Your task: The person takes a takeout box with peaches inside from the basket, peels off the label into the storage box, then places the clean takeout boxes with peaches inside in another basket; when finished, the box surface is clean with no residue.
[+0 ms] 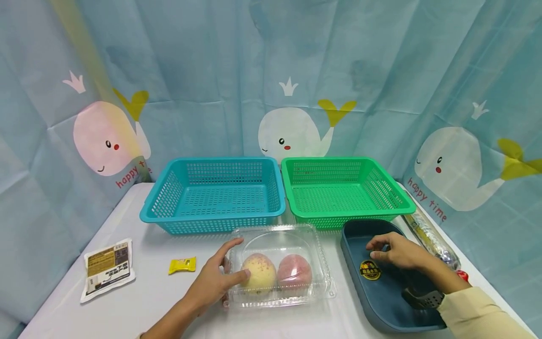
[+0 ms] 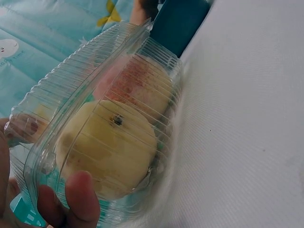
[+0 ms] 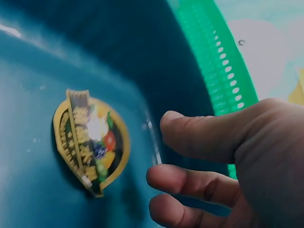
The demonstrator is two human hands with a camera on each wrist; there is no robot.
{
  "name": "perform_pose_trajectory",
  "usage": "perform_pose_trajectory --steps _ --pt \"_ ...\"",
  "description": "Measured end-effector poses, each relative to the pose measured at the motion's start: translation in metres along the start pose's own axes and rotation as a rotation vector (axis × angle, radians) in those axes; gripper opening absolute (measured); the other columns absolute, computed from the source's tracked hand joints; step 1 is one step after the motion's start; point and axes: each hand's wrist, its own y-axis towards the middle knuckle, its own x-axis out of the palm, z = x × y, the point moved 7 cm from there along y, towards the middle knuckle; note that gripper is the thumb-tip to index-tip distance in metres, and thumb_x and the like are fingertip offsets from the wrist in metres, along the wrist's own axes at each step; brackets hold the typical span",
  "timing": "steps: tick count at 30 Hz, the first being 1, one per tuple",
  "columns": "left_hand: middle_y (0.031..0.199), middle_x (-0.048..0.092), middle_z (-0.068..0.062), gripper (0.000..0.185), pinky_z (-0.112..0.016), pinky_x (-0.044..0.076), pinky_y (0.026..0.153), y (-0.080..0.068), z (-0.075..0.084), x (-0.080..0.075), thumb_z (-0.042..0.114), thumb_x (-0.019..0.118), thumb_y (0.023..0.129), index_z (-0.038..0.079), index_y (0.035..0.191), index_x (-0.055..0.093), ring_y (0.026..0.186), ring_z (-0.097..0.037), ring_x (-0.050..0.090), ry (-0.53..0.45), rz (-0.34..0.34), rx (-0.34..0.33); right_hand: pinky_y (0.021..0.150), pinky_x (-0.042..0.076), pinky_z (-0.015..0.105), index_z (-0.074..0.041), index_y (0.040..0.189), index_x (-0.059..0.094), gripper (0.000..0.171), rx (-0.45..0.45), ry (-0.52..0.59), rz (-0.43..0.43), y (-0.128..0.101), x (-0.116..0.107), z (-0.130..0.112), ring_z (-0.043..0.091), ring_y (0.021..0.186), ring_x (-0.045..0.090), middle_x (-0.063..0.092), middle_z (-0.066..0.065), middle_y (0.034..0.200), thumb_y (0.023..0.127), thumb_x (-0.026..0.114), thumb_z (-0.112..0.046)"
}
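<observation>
On the table a clear plastic clamshell box (image 1: 315, 278) holds a yellowish peach (image 1: 259, 275) and a pinker peach (image 1: 295, 271). My left hand (image 1: 218, 280) grips the box at its left end, the thumb over the lid and fingers along the side; the left wrist view shows fingertips (image 2: 81, 194) against the clear plastic. Inside a dark blue bin (image 1: 353, 282) at the right is my right hand (image 1: 398, 250), its thumb and fingers apart with nothing between them. Near those fingers, low in the bin, lies a round black-and-gold label (image 3: 92, 142) with fruit pictures, its edges curling.
A blue basket (image 1: 211, 221) and a green basket (image 1: 338, 219) stand at the back. To the left are a white-and-brown packet (image 1: 107, 270) and a small yellow wrapped piece (image 1: 182, 265). Right of the bin lies a shiny silvery roll (image 1: 432, 238), with a red object (image 1: 462, 275) near it.
</observation>
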Motion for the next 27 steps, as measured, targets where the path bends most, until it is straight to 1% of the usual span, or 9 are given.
perform_pose_trajectory --steps 2,6,8,11,13,15,20,24,27 --pt "0.085 0.035 -0.012 0.077 -0.025 0.039 0.036 0.000 0.000 0.000 0.022 0.081 0.077 0.025 0.144 0.043 0.050 -0.014 0.033 -0.005 -0.004 0.001 0.064 0.051 0.031 -0.003 0.108 0.067 0.023 -0.013 -0.016 0.018 0.000 -0.004 -0.007 0.019 0.085 0.058 0.062 0.000 0.096 0.093 0.066 -0.020" --pt "0.086 0.034 -0.012 0.078 -0.028 0.042 0.036 -0.001 -0.001 0.001 0.022 0.081 0.077 0.024 0.145 0.042 0.048 -0.014 0.033 -0.020 -0.015 -0.004 0.063 0.050 0.030 -0.002 0.110 0.067 0.025 -0.048 -0.047 0.070 -0.002 -0.015 -0.024 0.016 0.083 0.058 0.062 0.000 0.097 0.093 0.065 -0.021" --pt "0.086 0.034 -0.012 0.078 -0.028 0.043 0.036 -0.001 -0.001 0.001 0.021 0.081 0.078 0.025 0.145 0.042 0.047 -0.014 0.033 -0.025 -0.016 -0.006 0.062 0.050 0.029 -0.003 0.110 0.067 0.025 -0.068 -0.067 0.100 -0.003 -0.022 -0.034 0.013 0.080 0.058 0.062 -0.001 0.096 0.094 0.065 -0.021" --pt "0.086 0.034 -0.012 0.077 -0.028 0.043 0.036 -0.002 0.000 0.001 0.021 0.081 0.078 0.026 0.144 0.042 0.047 -0.014 0.034 -0.030 -0.016 -0.008 0.057 0.048 0.029 -0.003 0.109 0.068 0.022 -0.090 -0.083 0.149 -0.006 -0.034 -0.049 0.011 0.070 0.055 0.061 -0.002 0.091 0.093 0.066 -0.019" --pt "0.086 0.035 -0.012 0.077 -0.028 0.042 0.036 -0.002 0.001 0.001 0.022 0.081 0.078 0.027 0.144 0.043 0.046 -0.014 0.034 -0.027 -0.013 -0.008 0.053 0.046 0.028 -0.004 0.109 0.068 0.021 -0.096 -0.108 0.192 -0.008 -0.044 -0.058 0.010 0.066 0.053 0.060 -0.002 0.089 0.093 0.066 -0.018" --pt "0.086 0.035 -0.012 0.076 -0.027 0.042 0.036 -0.002 0.001 0.001 0.022 0.081 0.078 0.027 0.144 0.043 0.047 -0.014 0.034 -0.023 -0.011 -0.006 0.052 0.045 0.028 -0.007 0.109 0.069 0.020 -0.098 -0.133 0.248 -0.011 -0.053 -0.065 0.011 0.066 0.053 0.060 -0.002 0.090 0.093 0.067 -0.018" --pt "0.085 0.036 -0.012 0.076 -0.027 0.042 0.037 -0.001 0.001 0.001 0.021 0.080 0.078 0.027 0.144 0.043 0.047 -0.014 0.035 -0.025 -0.017 0.002 0.055 0.045 0.031 -0.011 0.110 0.070 0.020 -0.101 -0.191 0.377 -0.016 -0.077 -0.077 0.012 0.074 0.054 0.058 0.002 0.103 0.091 0.069 -0.018" --pt "0.082 0.037 -0.011 0.076 -0.026 0.041 0.037 -0.001 0.001 0.001 0.021 0.080 0.078 0.026 0.144 0.042 0.047 -0.014 0.035 -0.023 -0.025 0.012 0.060 0.045 0.035 -0.009 0.112 0.069 0.023 -0.111 -0.189 0.440 -0.018 -0.093 -0.079 0.011 0.077 0.054 0.053 0.009 0.119 0.091 0.069 -0.016" --pt "0.081 0.037 -0.010 0.076 -0.027 0.042 0.036 -0.001 0.001 0.001 0.021 0.080 0.078 0.026 0.144 0.043 0.047 -0.014 0.036 -0.024 -0.025 0.012 0.062 0.044 0.038 -0.008 0.116 0.067 0.026 -0.112 -0.170 0.475 -0.017 -0.102 -0.077 0.010 0.080 0.053 0.049 0.009 0.124 0.091 0.068 -0.015"
